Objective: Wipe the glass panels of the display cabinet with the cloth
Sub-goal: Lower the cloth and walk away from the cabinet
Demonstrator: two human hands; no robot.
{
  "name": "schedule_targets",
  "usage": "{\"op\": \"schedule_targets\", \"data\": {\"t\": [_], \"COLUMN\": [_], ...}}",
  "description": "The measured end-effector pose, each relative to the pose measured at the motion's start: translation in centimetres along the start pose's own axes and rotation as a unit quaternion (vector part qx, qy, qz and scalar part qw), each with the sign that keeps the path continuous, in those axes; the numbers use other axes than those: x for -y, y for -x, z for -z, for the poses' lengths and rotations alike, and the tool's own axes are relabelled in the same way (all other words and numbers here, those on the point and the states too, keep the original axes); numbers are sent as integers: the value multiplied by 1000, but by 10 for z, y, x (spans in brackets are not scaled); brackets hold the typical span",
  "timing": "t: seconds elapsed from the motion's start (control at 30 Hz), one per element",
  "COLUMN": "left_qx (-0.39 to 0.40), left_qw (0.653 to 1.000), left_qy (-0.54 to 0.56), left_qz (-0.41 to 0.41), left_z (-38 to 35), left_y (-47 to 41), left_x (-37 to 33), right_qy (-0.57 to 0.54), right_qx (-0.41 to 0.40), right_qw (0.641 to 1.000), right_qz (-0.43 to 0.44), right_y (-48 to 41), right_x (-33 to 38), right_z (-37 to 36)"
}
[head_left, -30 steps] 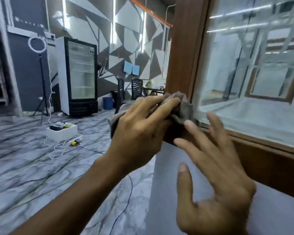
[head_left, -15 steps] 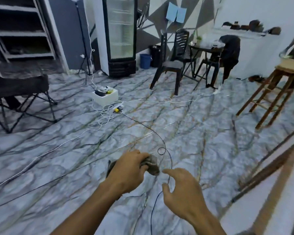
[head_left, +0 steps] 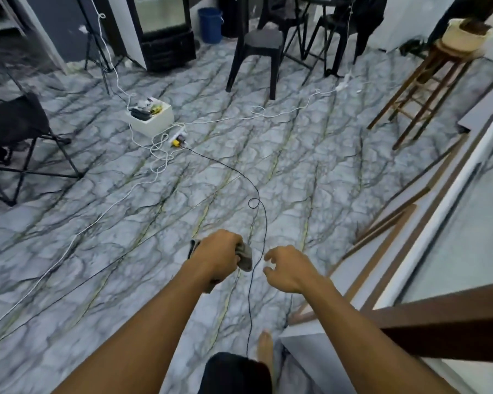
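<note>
Frame centre — left hand [head_left: 217, 257] clenched on crumpled grey cloth [head_left: 246, 258], right hand [head_left: 289, 270] slack, empty; thin black cable [head_left: 265, 224] snaking between them over veined marble-look floor [head_left: 125, 251].

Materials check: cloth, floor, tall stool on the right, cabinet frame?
Cloth: soft grey-brown fabric, matte; it bunches in folds in the left hand.
Floor: marble-pattern tile or vinyl, grey with dark veins, slight sheen; cannot tell which.
Tall stool: brown wood, slender legs joined by rungs.
Cabinet frame: dark brown wood or wood-look laminate, smooth; blurred here.
</note>
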State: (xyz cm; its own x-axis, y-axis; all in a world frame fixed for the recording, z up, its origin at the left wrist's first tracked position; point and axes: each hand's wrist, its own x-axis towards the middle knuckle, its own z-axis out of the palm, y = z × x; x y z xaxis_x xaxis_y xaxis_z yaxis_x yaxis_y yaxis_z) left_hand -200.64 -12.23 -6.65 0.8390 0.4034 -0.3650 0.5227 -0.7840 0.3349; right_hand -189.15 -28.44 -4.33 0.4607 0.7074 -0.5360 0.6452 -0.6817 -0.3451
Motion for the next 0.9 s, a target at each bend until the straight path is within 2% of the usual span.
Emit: {"op": "schedule_targets", "data": {"t": [0.2,0.5,0.6,0.77,0.9], "left_qx": [47,98,100,95,94], "left_qw": [999,988,986,983,979], "left_qy": [-4,-63,-51,-42,-56], "left_qz": [-19,-97,-123,-149,-171], "left_z": [52,130,157,189,204], "left_y": [-22,-148,-189,-266,-343], "left_x": [1,23,22,14,-13], "right_qy": [-20,-53,-82,-104,-113], "right_qx": [-13,15,-5,-22,-25], "right_qw": [1000,989,984,980,977], "right_qz": [-18,-138,-158,-171,-178], "right_y": [-10,-97,-125,-176,-223], "right_x": [25,41,42,26,-15], "right_z": [57,137,161,202,241]}}
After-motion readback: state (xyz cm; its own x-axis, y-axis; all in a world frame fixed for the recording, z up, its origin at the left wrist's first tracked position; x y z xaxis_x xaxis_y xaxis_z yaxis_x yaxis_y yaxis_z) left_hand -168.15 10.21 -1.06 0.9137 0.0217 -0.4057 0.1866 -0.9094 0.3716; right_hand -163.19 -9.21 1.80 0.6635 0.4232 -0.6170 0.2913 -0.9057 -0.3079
